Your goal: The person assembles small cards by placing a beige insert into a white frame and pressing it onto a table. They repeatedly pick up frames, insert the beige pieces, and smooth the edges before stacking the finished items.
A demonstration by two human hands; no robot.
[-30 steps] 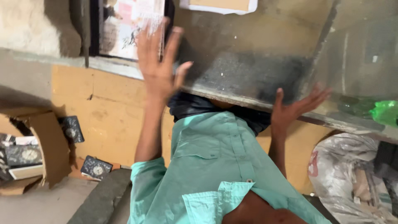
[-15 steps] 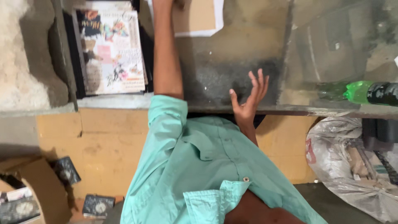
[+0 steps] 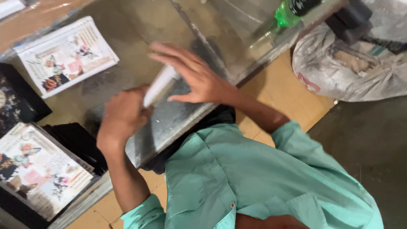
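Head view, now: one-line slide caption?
Left hand grips a white roll over a metal table, right hand open above it; printed sheets lie alongside.

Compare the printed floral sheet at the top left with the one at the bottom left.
The upper printed floral sheet lies directly on the grey metal worktop; the lower printed floral sheet rests on a stack of black boards. The upper shows whole, the lower is cut by the frame edge. Both carry colourful flower pictures on white.

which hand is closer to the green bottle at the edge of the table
Right. The right hand rests on the metal table just below and left of the green bottle; the left hand is farther left.
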